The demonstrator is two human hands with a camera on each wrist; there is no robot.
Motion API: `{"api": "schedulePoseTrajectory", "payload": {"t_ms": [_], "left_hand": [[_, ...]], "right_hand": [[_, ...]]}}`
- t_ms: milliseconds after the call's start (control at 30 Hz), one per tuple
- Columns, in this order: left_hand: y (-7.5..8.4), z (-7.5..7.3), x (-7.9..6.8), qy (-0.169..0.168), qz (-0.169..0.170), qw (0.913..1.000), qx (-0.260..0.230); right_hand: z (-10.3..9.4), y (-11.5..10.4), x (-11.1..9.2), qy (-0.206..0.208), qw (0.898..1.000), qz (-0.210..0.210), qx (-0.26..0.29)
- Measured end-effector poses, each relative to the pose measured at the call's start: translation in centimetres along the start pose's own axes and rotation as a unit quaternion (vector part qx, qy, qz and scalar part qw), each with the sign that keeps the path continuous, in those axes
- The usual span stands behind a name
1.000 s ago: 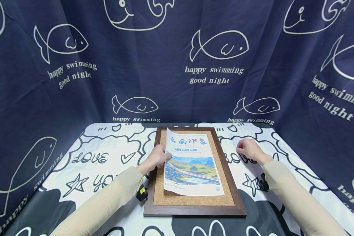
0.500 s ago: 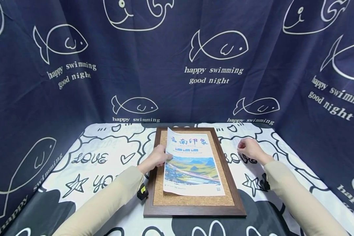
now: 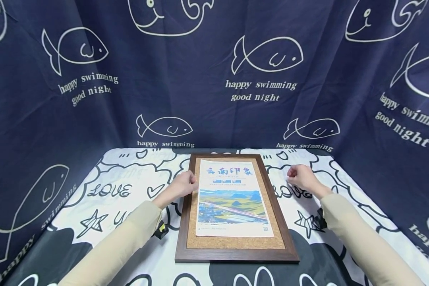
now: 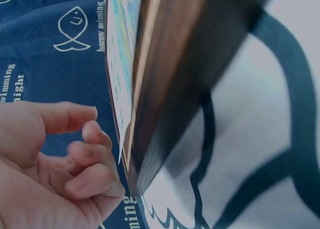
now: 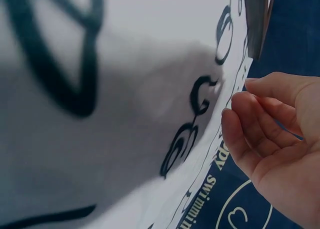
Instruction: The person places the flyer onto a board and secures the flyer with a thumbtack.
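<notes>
A printed poster (image 3: pixel 232 198) with a colourful landscape lies on the cork board (image 3: pixel 236 243), inside a dark brown wooden frame (image 3: pixel 236 256). My left hand (image 3: pixel 184 183) is over the frame's left side, right at the poster's left edge. In the left wrist view its fingers (image 4: pixel 92 181) are loosely curled with nothing between them, beside the frame's edge. To the right of the frame, my right hand (image 3: pixel 304 176) hovers over the tablecloth. The right wrist view shows its fingers (image 5: pixel 255 121) loosely bent and holding nothing.
The table wears a white and black patterned cloth (image 3: pixel 118 190) with doodles and lettering. A dark blue curtain (image 3: pixel 200 79) printed with fish closes off the back and both sides. Each forearm in a light sleeve reaches in from the front.
My left hand has let go of the poster's left edge and shifted left and slightly away. The poster's raised upper left corner has come down onto the board. The right hand stays put.
</notes>
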State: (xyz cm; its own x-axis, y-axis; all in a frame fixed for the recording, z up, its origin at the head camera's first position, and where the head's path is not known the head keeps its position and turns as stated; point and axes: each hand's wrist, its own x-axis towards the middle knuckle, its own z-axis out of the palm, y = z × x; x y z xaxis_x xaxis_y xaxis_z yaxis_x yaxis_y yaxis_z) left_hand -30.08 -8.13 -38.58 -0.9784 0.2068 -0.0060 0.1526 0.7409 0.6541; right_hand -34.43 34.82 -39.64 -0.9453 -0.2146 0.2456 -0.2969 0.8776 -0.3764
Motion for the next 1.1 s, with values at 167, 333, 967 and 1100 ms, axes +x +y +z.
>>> {"api": "schedulePoseTrajectory", "payload": {"t_ms": [167, 333, 967, 1100], "left_hand": [[-0.3, 0.1, -0.2, -0.002, 0.065, 0.9964, 0.055], [-0.4, 0.4, -0.6, -0.032, 0.112, 0.9864, 0.116], [-1.3, 0.5, -1.2, -0.15, 0.137, 0.961, 0.187], [-1.3, 0.6, -1.2, -0.149, 0.141, 0.9614, 0.184]], "right_hand": [[0.3, -1.0, 0.7, -0.003, 1.0, -0.009, 0.0], [0.8, -2.2, 1.6, 0.0, 0.999, -0.034, 0.001], [2.1, -8.3, 5.8, -0.001, 0.995, -0.098, 0.007], [2.2, -9.4, 6.7, -0.008, 0.995, -0.095, 0.023]]}}
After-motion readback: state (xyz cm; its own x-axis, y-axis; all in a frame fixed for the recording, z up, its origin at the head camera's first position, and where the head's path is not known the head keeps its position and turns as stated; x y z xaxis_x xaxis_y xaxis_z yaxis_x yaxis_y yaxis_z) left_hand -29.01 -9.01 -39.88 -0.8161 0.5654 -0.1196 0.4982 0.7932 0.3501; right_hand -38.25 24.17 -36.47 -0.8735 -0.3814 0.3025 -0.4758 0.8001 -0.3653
